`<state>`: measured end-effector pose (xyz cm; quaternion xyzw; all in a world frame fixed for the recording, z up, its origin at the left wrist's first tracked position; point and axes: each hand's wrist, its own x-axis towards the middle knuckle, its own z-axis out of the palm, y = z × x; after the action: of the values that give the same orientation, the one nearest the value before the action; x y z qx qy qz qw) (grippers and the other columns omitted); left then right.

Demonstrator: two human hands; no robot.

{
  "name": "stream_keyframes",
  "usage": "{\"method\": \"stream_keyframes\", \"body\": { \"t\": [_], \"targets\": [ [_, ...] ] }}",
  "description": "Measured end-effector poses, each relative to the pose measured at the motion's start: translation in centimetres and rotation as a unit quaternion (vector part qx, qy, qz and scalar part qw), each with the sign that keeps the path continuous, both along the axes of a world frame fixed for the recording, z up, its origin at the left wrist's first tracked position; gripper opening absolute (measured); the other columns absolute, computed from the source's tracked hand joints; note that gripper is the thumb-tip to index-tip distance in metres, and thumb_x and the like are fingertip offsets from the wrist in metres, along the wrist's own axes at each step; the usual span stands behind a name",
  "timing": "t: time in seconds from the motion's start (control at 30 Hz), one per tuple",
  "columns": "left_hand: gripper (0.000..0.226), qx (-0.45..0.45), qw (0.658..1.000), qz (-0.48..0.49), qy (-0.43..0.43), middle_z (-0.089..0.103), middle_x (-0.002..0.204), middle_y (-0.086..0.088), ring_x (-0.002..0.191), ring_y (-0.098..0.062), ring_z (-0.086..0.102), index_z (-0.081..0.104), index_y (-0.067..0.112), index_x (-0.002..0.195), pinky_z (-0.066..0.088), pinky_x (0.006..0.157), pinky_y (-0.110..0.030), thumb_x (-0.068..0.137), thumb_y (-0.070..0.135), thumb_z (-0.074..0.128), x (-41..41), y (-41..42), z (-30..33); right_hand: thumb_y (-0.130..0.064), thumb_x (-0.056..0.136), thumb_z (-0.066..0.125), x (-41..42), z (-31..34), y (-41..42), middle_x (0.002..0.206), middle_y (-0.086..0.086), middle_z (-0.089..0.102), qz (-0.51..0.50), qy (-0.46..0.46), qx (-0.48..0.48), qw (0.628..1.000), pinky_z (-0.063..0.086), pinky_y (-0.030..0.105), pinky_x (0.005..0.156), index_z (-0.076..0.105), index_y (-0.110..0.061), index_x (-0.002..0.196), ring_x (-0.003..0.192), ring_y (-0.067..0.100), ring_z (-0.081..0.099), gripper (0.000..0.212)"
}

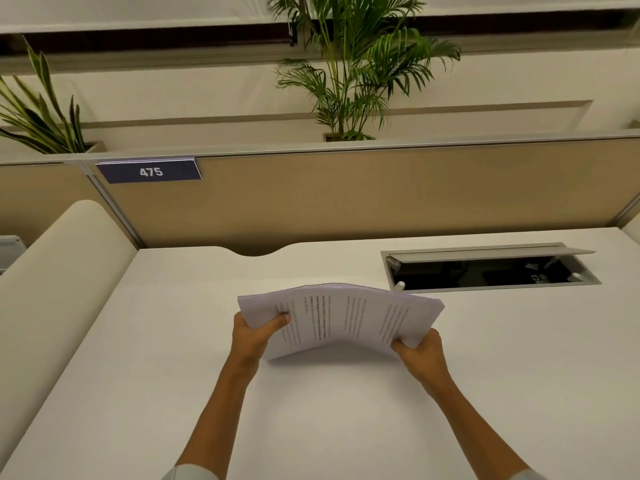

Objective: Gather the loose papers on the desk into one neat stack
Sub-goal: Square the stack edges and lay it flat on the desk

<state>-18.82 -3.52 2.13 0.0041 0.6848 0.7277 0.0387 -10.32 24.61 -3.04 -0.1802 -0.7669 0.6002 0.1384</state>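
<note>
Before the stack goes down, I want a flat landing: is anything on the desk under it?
Nothing visible. The left hand and right hand hold the stack above bare desk. The open cable hatch lies behind and to the right, out of the way.

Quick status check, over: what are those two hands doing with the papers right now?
Left hand and right hand each grip an end of the paper stack. Stack bowed upward above the desk. Open cable hatch behind; nothing blocking.

Warm dim light, soft shadow under papers (pixel 341 318), wide-angle edge bending
</note>
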Motion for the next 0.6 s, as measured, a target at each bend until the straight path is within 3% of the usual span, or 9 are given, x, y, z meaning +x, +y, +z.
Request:
{"method": "stream_keyframes", "body": {
  "t": [0.13, 0.4, 0.6],
  "targets": [
    [0.033, -0.005, 1.0, -0.016, 0.001, 0.077, 0.078, 0.012, 0.084, -0.022, 0.069, 0.067, 0.024, 0.092, 0.06, 0.072, -0.035, 0.06, 0.018, 0.074, -0.6, -0.3, -0.4, 0.006, 0.074, 0.075, -0.3, -0.3, -0.2, 0.087, -0.001, 0.072, -0.011, 0.007, -0.002, 1.0, 0.06, 0.027, 0.068, 0.063, -0.036, 0.085, 0.082, 0.017, 0.07, 0.045],
    [0.041, -0.007, 0.999, -0.051, 0.0, 0.076, 0.084, 0.007, 0.085, -0.02, 0.071, 0.065, 0.023, 0.098, 0.061, 0.068, -0.028, 0.06, 0.013, 0.075, -0.5, -0.5, -0.9, 0.01, 0.073, 0.074, -0.1, -0.3, -0.3, 0.089, -0.002, 0.07, 0.005, -0.004, -0.012, 1.0, 0.059, 0.027, 0.07, 0.062, -0.036, 0.089, 0.084, 0.017, 0.069, 0.05],
    [0.042, -0.043, 0.998, -0.038, 0.027, 0.078, 0.085, 0.007, 0.085, -0.025, 0.072, 0.071, 0.024, 0.095, 0.061, 0.064, -0.027, 0.055, 0.034, 0.081, -0.6, -1.1, 0.3, -0.013, 0.064, 0.079, 0.0, 1.2, 0.1, 0.09, -0.005, 0.072, 0.016, 0.015, -0.034, 0.999, 0.059, 0.023, 0.066, 0.064, -0.035, 0.092, 0.081, 0.017, 0.072, 0.038]
  ]
}}
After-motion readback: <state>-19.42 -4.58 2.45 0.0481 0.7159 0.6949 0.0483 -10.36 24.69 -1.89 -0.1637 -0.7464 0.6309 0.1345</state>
